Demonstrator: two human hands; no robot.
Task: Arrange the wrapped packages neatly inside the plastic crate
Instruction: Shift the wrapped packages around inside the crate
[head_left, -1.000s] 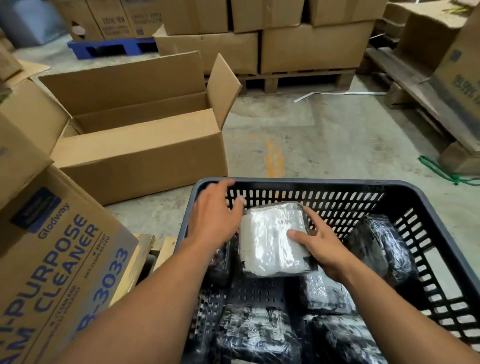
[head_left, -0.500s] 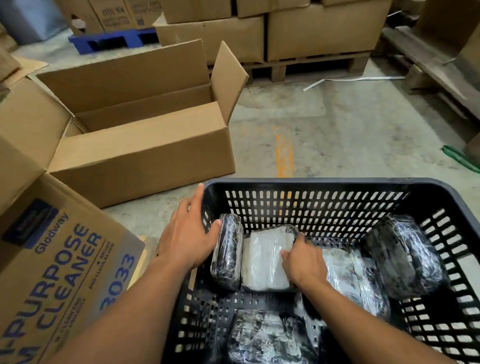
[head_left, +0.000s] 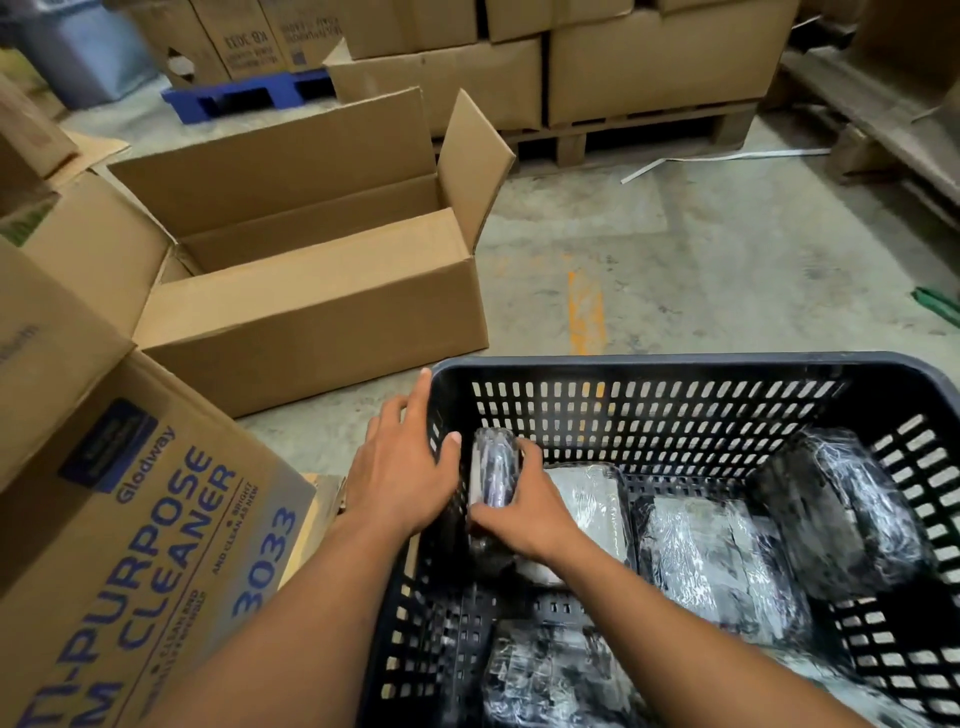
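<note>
A dark slotted plastic crate (head_left: 675, 366) fills the lower right. My left hand (head_left: 402, 467) rests over its left rim, fingers spread, thumb inside the wall. My right hand (head_left: 524, 506) grips a dark wrapped package (head_left: 491, 470) that stands on edge against the crate's left wall. A white wrapped package (head_left: 587, 499) lies flat just right of it, partly under my wrist. Another film-wrapped package (head_left: 711, 561) lies flat in the middle, a black one (head_left: 836, 514) leans at the right wall, and one more (head_left: 550, 675) sits near the front.
An open empty cardboard box (head_left: 311, 291) stands on the concrete floor to the upper left. A printed cleaner carton (head_left: 130, 545) is close on my left. Stacked cartons on pallets (head_left: 623, 78) line the back, and a wooden pallet (head_left: 893, 135) lies at the right.
The white package went from held up between both hands to lying flat. My left hand moved out onto the crate rim. My right hand shifted left onto the upright dark package.
</note>
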